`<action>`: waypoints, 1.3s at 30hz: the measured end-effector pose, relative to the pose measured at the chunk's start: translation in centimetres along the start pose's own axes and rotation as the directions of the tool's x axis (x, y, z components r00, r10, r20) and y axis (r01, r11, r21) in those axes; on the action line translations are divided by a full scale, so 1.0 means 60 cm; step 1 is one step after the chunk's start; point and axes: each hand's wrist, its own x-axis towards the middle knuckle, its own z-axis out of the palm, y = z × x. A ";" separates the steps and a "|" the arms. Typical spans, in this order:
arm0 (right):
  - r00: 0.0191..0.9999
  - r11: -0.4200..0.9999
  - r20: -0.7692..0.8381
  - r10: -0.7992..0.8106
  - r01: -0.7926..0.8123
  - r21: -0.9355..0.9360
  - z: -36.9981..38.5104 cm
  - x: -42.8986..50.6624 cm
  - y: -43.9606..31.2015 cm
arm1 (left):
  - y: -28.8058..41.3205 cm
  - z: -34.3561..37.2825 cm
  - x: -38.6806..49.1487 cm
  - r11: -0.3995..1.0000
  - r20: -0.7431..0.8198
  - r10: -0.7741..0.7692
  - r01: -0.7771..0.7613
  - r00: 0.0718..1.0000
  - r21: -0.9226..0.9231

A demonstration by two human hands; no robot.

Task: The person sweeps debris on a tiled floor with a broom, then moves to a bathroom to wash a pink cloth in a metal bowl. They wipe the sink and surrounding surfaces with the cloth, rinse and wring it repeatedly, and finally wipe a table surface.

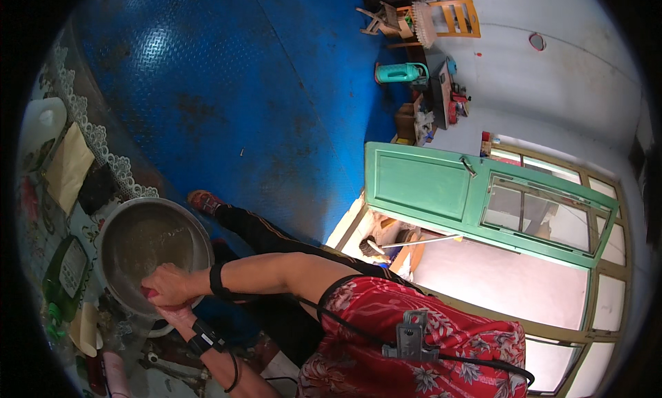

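A round metal basin (116, 212) holding murky water stands on a cluttered table in front of me. Over its near rim my right hand (173, 284) is closed around a small pinkish-red item (149, 293), perhaps a cloth; only its end shows. My left hand (178, 315) presses against the right from below and grips the same bundle, its fingers mostly hidden. Both wrists wear black straps. Beside the basin lies a green dish-soap bottle (66, 276) with a pump top.
A folded brown paper (70, 168), a white plastic container (44, 126) and a pink cylindrical container (115, 374) are on the table with lace trim (108, 149). Beyond the blue floor (232, 113) stand a teal thermos (401, 73), a wooden chair (455, 19) and an open green door (424, 178).
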 end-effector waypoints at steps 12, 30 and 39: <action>0.975 0.920 -0.145 0.166 -0.206 -0.333 -0.026 0.028 0.103 | 0.006 -0.008 -0.005 0.985 -0.023 -0.046 0.042 0.999 -0.166; 0.903 0.910 0.231 -0.364 0.291 0.295 -0.028 -0.071 -0.044 | 0.003 -0.020 -0.022 0.990 0.147 0.070 -0.050 0.987 -0.131; 0.978 0.983 0.099 -0.184 0.185 -0.011 -0.015 -0.034 -0.030 | -0.026 0.005 -0.045 0.943 0.075 0.012 0.013 0.997 -0.333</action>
